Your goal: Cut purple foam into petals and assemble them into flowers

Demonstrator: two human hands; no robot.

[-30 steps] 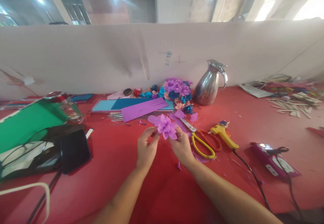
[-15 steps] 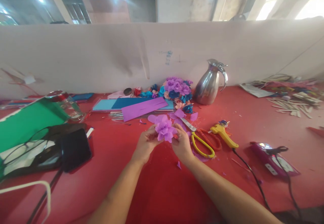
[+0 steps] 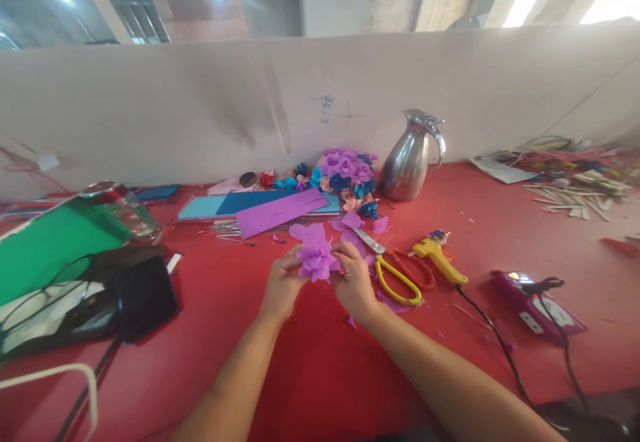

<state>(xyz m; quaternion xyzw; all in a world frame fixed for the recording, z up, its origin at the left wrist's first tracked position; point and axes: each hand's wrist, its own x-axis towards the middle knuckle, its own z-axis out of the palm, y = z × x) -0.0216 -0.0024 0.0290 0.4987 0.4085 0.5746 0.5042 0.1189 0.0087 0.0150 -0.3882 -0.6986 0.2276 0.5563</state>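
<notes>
Both hands (image 3: pixel 284 287) (image 3: pixel 354 285) pinch the purple flower (image 3: pixel 319 262), its bloom facing the wearer, long axis unclear.

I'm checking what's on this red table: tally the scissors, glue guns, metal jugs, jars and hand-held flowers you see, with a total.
Scissors: 1
Glue gun: 1
Metal jug: 1
Jar: 1
Hand-held purple flower: 1
Total: 5

Pale partition (image 3: pixel 175 95) (faintly marked) behind a red tabletop (image 3: pixel 310 382)
</notes>
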